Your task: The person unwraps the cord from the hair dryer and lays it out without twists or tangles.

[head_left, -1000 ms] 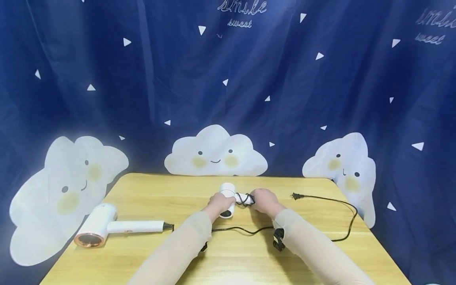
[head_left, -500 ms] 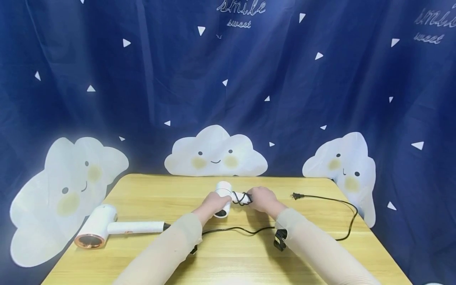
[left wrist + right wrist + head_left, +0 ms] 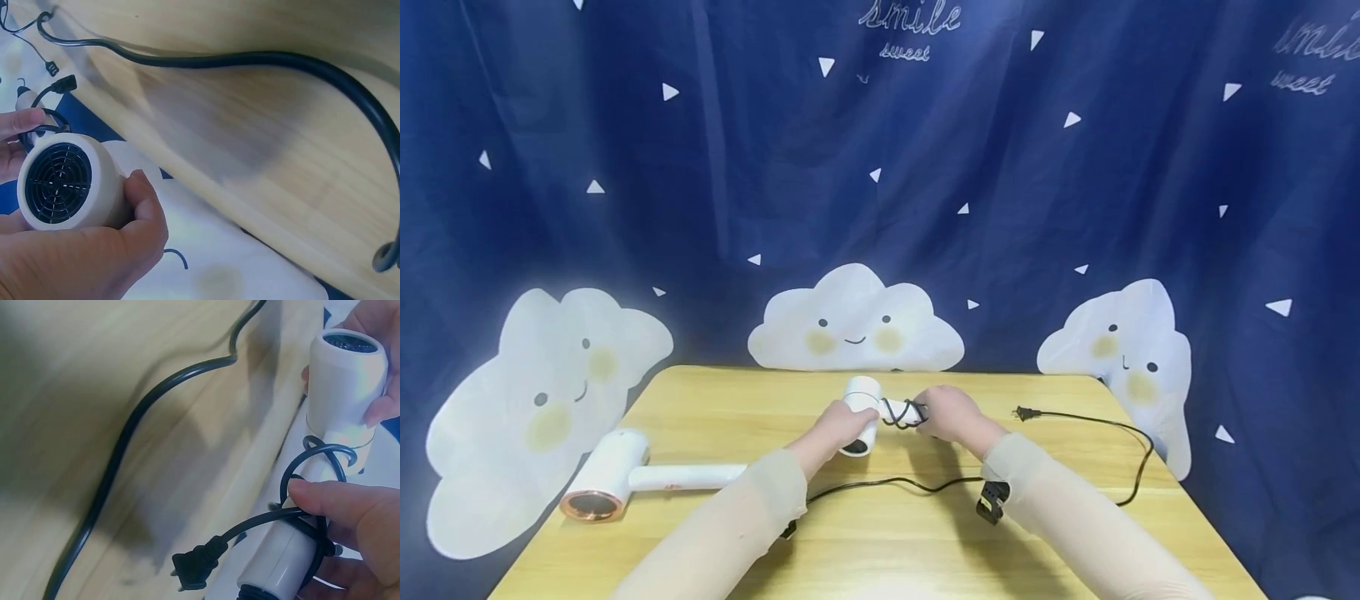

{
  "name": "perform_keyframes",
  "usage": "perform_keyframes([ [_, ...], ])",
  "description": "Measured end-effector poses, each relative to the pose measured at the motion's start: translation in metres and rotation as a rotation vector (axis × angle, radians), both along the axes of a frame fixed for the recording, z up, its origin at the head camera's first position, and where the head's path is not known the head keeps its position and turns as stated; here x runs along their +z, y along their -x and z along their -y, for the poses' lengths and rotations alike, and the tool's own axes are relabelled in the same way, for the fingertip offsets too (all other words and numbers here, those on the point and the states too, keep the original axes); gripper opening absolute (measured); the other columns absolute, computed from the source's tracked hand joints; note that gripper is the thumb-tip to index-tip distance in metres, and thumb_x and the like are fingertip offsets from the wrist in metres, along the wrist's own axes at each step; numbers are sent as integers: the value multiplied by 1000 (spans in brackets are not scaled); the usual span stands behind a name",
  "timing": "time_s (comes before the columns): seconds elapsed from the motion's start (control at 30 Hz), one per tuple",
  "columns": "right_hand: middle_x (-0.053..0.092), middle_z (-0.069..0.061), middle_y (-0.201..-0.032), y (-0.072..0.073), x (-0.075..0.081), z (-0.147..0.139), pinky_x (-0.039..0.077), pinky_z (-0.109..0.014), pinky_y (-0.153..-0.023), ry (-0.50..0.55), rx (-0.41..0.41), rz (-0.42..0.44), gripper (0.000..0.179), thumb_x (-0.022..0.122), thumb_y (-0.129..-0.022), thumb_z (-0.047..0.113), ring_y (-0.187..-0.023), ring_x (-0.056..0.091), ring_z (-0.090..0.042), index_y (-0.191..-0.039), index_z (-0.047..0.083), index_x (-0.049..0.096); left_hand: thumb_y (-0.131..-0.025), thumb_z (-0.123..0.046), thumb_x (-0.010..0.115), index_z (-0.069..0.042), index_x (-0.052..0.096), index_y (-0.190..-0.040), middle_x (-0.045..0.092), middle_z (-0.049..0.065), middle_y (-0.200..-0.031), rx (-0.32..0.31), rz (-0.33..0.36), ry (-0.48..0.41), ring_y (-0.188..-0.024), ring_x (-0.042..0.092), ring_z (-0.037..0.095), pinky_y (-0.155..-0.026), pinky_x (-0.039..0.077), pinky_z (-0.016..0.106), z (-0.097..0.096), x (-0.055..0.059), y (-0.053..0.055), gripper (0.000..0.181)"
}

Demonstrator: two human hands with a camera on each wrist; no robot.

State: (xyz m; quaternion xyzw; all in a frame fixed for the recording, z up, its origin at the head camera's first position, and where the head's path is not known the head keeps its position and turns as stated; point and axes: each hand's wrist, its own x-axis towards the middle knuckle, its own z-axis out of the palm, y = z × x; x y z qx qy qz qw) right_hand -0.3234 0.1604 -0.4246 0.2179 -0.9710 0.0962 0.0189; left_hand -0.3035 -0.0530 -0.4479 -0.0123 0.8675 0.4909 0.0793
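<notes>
A small white hair dryer (image 3: 862,392) is held between both hands near the far part of the table. My left hand (image 3: 837,425) grips its barrel, and in the left wrist view the round dark grille (image 3: 58,183) faces the camera. On the handle, my right hand (image 3: 953,412) has its thumb and fingers around the handle and the black cord (image 3: 319,450) wound about it. The cord's two-pin plug (image 3: 197,565) sticks out beside the handle in the right wrist view. Part of the handle is hidden behind the right hand in the head view.
A larger white hair dryer (image 3: 688,476) with a copper-coloured rim lies at the table's left. Its black cord (image 3: 910,482) runs under both arms to a plug (image 3: 1025,412) at the right. Behind the wooden table (image 3: 880,542) hangs a dark blue curtain (image 3: 880,217).
Both hands and the small hair dryer have shifted slightly to the left. The larger hair dryer and its cord stay where they were, the left forearm now covering its handle end.
</notes>
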Motion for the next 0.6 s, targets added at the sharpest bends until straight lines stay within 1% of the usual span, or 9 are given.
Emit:
perform_keyframes([
  [0.13,55,8,-66,-1,2,3,46,-38,-65,-7,17,-2,25,87,-74,17,-65,51,-17,-72,21,62,-87,-35,67,12,54,-115,59,16,-99,3,10,-17,-81,61,24,-67,53,32,5,5,-6,56],
  [0.33,54,8,-65,-6,16,7,45,-36,-63,-11,33,-10,27,87,-73,17,-64,50,-16,-71,21,61,-87,-35,68,13,53,-115,59,17,-98,12,3,-30,-80,62,25,-67,54,32,10,17,-12,58],
  [0.43,53,7,-65,-8,22,9,43,-36,-61,-15,37,-15,27,86,-73,18,-64,49,-17,-70,20,60,-87,-34,68,13,52,-116,59,17,-99,17,6,-42,-80,62,25,-67,55,32,13,21,-15,58],
  [0.6,53,9,-65,-11,28,11,43,-34,-61,-29,49,-22,26,86,-74,21,-63,49,-14,-72,22,61,-87,-34,68,13,49,-119,58,18,-101,26,17,-71,-82,62,26,-68,56,34,17,25,-17,60],
])
